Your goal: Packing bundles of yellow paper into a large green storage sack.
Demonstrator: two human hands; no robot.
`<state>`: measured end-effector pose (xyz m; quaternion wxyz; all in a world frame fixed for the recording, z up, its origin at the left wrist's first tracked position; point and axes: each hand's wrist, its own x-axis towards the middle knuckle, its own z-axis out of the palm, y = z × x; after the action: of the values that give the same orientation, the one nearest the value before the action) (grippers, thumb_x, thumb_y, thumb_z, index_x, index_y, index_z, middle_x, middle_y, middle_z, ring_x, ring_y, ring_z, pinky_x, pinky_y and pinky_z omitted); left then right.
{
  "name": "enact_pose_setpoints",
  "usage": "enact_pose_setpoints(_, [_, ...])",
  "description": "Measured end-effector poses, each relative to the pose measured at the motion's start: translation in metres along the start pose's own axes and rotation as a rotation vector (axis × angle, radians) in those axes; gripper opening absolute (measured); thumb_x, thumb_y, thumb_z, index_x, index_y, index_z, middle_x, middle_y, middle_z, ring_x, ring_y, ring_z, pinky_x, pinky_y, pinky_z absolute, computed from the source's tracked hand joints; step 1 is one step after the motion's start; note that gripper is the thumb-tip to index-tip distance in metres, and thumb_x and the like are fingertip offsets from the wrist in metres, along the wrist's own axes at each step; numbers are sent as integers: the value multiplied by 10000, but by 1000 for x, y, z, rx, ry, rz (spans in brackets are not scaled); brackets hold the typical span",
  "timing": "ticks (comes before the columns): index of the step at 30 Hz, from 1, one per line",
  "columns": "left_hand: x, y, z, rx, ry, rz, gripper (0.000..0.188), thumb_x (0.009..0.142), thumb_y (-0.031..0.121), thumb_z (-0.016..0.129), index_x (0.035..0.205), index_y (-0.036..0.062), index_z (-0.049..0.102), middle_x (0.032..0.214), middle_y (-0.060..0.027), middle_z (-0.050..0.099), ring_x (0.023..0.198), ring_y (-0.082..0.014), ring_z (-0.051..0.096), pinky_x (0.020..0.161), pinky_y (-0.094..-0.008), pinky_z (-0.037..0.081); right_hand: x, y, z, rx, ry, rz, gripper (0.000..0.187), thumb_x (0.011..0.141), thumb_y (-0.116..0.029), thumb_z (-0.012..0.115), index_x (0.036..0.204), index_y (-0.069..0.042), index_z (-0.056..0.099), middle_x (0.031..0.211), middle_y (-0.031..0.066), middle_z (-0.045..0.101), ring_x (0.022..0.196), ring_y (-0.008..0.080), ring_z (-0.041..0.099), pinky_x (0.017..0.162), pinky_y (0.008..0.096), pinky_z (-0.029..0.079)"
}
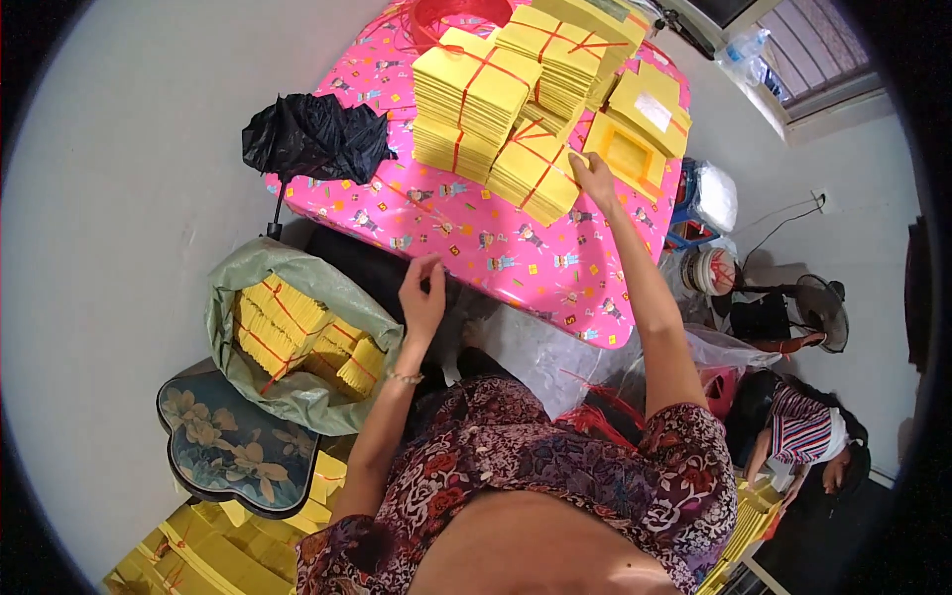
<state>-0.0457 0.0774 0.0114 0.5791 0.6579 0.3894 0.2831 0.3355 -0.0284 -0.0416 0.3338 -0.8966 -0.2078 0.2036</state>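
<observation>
On the pink patterned table (476, 238), stacked bundles of yellow card pieces (476, 84) are tied with red string. My right hand (595, 180) reaches across to a tied bundle (534, 174) at the front of the stack. Its fingers are closed at the bundle's right edge. My left hand (423, 297) hovers near the table's front edge, beside an open green sack (288, 402). Its fingers are curved, thumb apart, with nothing seen between them. Inside the sack lie more tied yellow bundles (278, 322).
A black bag-like bundle (317, 139) rests at the table's left corner, and a red basin (456, 15) at the back. A flowered stool seat (233, 441) stands by the sack. At right are a fan (821, 312), a bucket (709, 271) and another person (803, 426).
</observation>
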Motion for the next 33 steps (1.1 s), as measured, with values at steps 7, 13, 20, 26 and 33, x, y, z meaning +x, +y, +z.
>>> enact_pose_setpoints(7, [16, -33, 37, -217, -74, -274, 314, 900, 171, 581, 1168, 15, 531, 991, -42, 591, 887, -87, 533, 776, -235, 430, -120, -11, 14, 178, -179, 338, 522, 855, -541, 491, 934, -31, 570, 795, 75, 619, 728, 187, 581, 656, 335, 441])
enact_pose_setpoints(13, [44, -45, 72, -225, -193, -446, 656, 837, 365, 653, 1332, 21, 393, 1165, -91, 544, 1051, -146, 511, 896, -266, 408, -129, -18, 22, 732, -315, 475, 619, 866, -609, 417, 1168, -76, 506, 1050, 40, 580, 910, 153, 546, 775, 336, 423])
enact_pose_setpoints(20, [44, -74, 91, -204, -364, -331, 957, 669, 552, 724, 1359, 7, 346, 1258, -204, 496, 1232, -335, 409, 1004, -380, 364, -154, -45, 55, 1187, -358, 366, 591, 877, -459, 550, 1290, -55, 425, 1232, 115, 535, 1114, 215, 538, 936, 359, 459])
enact_pose_setpoints(26, [-12, -57, 50, 256, -299, -126, 1002, 649, 528, 739, 1402, 45, 288, 1320, -220, 410, 1253, -356, 377, 1033, -468, 296, -200, -16, 78, 1151, -305, 444, 425, 853, -270, 585, 1168, 2, 499, 1093, 131, 600, 955, 247, 614, 854, 368, 507])
enact_pose_setpoints(33, [-67, 31, -71, 153, 42, -17, 865, 571, 436, 802, 1245, 70, 402, 1093, -153, 431, 1059, -328, 427, 939, -425, 352, -261, -92, 90, 1093, -482, 327, 576, 790, -295, 590, 1248, 20, 441, 1139, 161, 580, 1010, 294, 593, 889, 403, 482])
